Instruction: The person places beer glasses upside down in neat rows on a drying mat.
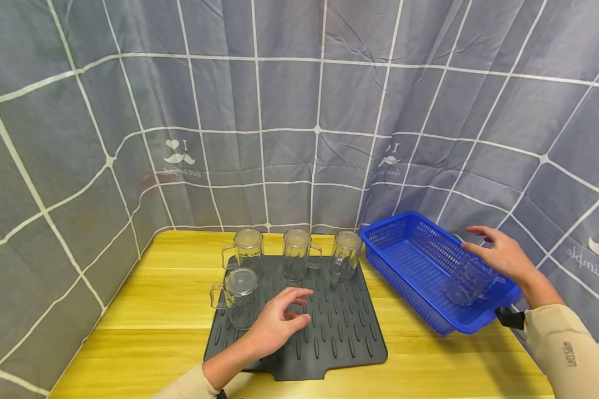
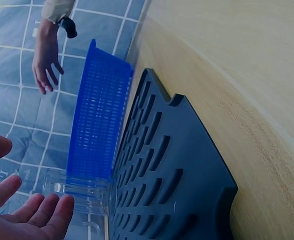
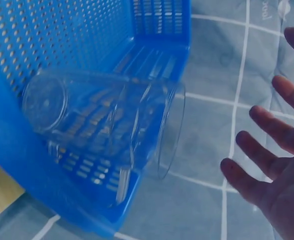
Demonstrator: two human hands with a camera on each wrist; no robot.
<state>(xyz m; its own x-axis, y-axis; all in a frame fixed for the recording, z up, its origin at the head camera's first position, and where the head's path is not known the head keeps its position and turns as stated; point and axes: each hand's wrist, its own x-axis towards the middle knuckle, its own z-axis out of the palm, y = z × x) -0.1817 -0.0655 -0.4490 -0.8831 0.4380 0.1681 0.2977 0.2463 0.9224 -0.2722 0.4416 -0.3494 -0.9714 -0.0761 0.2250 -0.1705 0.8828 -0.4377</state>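
Note:
Several clear glass mugs stand upside down on a dark grey ribbed drying mat [image 1: 339, 338] [image 2: 171, 170]: three in the back row [image 1: 297, 254] and one at the front left [image 1: 240, 296] [image 2: 79, 192]. My left hand [image 1: 279, 321] [image 2: 29, 212] hovers over the mat just right of that front mug, fingers relaxed, holding nothing. A blue perforated basket [image 1: 404, 244] [image 3: 62, 45] [image 2: 99, 110] sits to the right with one clear mug [image 1: 469, 280] [image 3: 102, 117] lying on its side inside. My right hand [image 1: 501, 252] [image 3: 276, 170] is spread open above that mug, not touching it.
The mat and basket lie on a yellow wooden table [image 1: 145, 310]. A grey cloth with white grid lines [image 1: 289, 111] hangs close behind and at both sides. The basket's near corner overhangs the table's right edge.

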